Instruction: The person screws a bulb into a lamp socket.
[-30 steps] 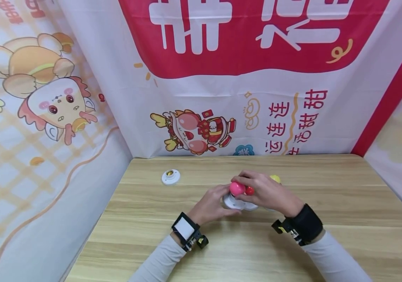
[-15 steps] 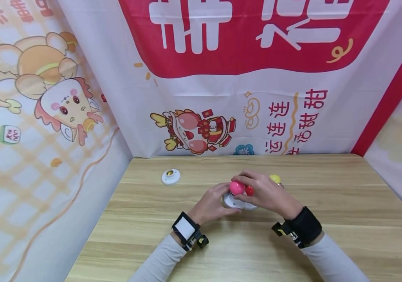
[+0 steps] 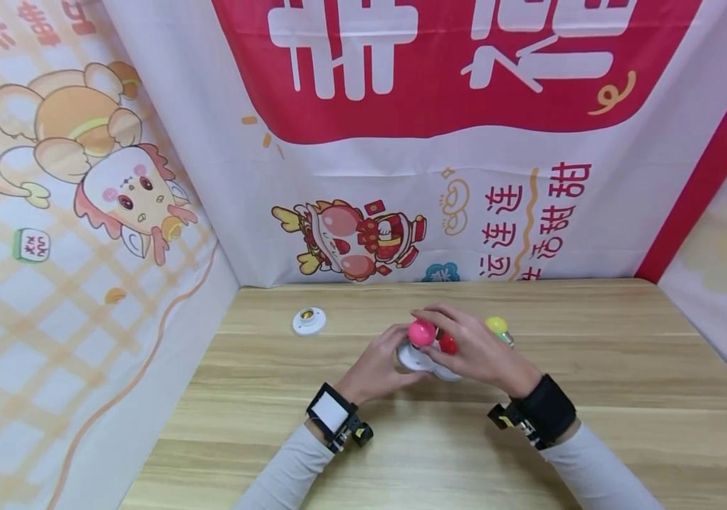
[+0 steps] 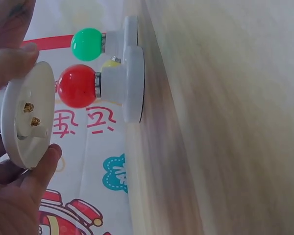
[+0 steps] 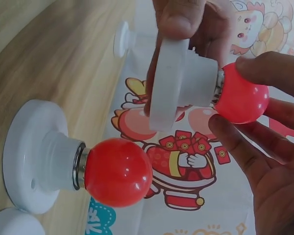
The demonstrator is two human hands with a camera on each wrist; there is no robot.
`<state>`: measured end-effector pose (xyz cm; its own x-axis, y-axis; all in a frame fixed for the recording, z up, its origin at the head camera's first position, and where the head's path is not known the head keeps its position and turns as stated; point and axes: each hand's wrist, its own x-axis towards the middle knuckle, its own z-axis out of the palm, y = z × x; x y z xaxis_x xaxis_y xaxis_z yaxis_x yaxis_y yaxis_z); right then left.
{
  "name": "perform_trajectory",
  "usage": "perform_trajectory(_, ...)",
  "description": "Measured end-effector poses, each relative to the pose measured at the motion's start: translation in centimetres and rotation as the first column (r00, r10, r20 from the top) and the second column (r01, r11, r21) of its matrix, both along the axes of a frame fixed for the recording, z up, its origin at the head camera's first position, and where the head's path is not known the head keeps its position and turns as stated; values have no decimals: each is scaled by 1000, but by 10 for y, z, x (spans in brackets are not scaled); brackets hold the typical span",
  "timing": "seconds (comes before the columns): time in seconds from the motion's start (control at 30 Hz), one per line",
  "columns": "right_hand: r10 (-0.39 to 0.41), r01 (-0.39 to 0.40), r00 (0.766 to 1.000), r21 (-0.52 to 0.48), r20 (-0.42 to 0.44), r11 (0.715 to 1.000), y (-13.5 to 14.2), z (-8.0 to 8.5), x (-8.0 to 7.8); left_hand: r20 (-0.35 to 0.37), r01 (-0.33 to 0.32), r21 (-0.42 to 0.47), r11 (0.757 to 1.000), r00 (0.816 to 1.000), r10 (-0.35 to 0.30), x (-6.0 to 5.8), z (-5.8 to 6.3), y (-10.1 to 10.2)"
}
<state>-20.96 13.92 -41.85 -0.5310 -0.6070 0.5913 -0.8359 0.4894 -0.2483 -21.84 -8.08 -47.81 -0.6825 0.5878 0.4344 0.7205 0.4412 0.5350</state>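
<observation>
My left hand [image 3: 372,370] grips a round white lamp socket [image 5: 169,88] by its rim, raised off the table. In the left wrist view its hollow underside with two brass screws faces the camera. Around the pink light bulb [image 3: 422,333] in that socket curl the fingers of my right hand [image 3: 481,348]; a bit of its metal cap shows at the socket's mouth in the right wrist view. Close by, a red bulb [image 5: 118,171] sits in another white socket [image 5: 32,152] standing on the table.
A green bulb [image 4: 86,44] in its socket stands beyond the red one. Right of my right hand is a yellow bulb [image 3: 496,325] with a silver cap. One bulbless socket [image 3: 308,321] stands at the back left. Printed cloth hangs behind the wooden table [image 3: 261,425].
Both hands, with the socket and pink bulb, have shifted slightly left and away from me. More of the yellow bulb shows beside my right hand. The grips look the same.
</observation>
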Motion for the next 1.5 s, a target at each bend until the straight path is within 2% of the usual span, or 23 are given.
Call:
perform_trajectory(0.1, 22, -22, 1000, -30, 13, 999, -2, -2, -2, 22, 5, -9, 1000, 1000, -5, -1, -1, -2)
perform_trajectory(0.23, 32, -31, 998, -38, 45, 999, -5, -4, -5, 21, -34, -49, 998, 999, 35, -2, -2, -7)
perform_trajectory(0.33, 20, -20, 999, -8, 48, 1000, -6, -6, -6, -9, -90, -90, 992, 996, 89, -5, -4, -11)
perform_trajectory(0.5, 10, -11, 999, 34, 34, 999, -10, -10, -9, -35, -140, -130, 982, 990, 136, -10, -7, -14)
perform_trajectory(0.77, -28, 23, 998, 102, 49, 995, -12, -21, -14, 20, -182, -225, 957, 981, 192, -17, -15, -14)
perform_trajectory(1.07, -66, 51, 994, 165, 88, 985, -10, -35, -19, 78, -157, -293, 943, 979, 187, -27, -24, -10)
perform_trajectory(1.5, -87, 63, 990, 208, 109, 976, -11, -44, -22, 153, -106, -349, 931, 974, 168, -32, -28, -8)
